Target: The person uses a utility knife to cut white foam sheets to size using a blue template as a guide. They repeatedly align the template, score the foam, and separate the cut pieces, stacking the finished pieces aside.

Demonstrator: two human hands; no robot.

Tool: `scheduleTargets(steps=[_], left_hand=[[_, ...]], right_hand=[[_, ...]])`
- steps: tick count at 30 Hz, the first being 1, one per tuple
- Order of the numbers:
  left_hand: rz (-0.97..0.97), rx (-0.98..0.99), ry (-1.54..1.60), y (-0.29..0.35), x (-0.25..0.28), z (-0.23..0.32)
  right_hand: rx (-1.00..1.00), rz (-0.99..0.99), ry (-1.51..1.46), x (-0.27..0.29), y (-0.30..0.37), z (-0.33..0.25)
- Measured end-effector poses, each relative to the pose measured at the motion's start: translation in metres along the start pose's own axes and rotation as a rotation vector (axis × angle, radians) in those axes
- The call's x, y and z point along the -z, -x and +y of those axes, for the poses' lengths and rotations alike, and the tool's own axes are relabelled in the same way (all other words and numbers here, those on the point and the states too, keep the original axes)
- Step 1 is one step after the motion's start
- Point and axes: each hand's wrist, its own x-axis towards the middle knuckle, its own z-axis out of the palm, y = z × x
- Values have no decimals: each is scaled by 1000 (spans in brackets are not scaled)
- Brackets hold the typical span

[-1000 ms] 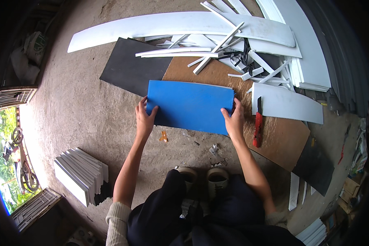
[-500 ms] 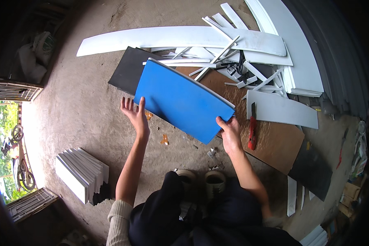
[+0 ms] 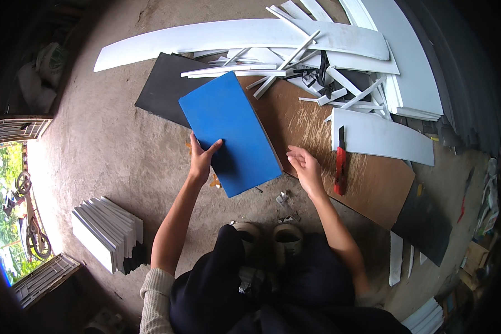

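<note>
A flat rectangular blue panel is held up in front of me, tilted, over the scratched brown board. My left hand grips its left edge, thumb on the blue face and fingers behind. My right hand is just off the panel's right edge, fingers apart and bent, holding nothing. On the brown board, right of that hand, lies a red utility knife with a dark blade. A dark grey sheet shows behind the panel at the left.
White offcut strips and sheets are heaped beyond the board. A stack of white panels stands on the floor at the left. Another dark sheet lies at the right. My shoes are close below the panel.
The blue panel has turned clockwise and moved left. My left hand, open before, has closed on its left edge; my right hand has let go of its lower right corner.
</note>
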Motion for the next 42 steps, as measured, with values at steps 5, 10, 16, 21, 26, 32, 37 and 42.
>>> scheduleTargets(steps=[5, 10, 16, 21, 26, 32, 37, 42], left_hand=[[62, 25, -40, -3, 4, -12], [146, 107, -418, -1, -1, -10], [118, 35, -417, 1, 3, -19], [131, -30, -437, -2, -2, -18], [150, -23, -420, -6, -1, -19], [132, -25, -416, -7, 1, -20], [124, -21, -367, -8, 0, -21], [59, -13, -317, -5, 1, -21]], right_hand=[[106, -58, 251, -17, -30, -12], [123, 8, 324, -34, -37, -10], [120, 38, 261, -42, -38, -10], [119, 16, 249, -38, -40, -9], [136, -1, 206, -38, -43, -6], [107, -31, 198, -38, -43, -12], [112, -29, 196, -37, -43, -13], [124, -22, 203, -36, -45, -8]])
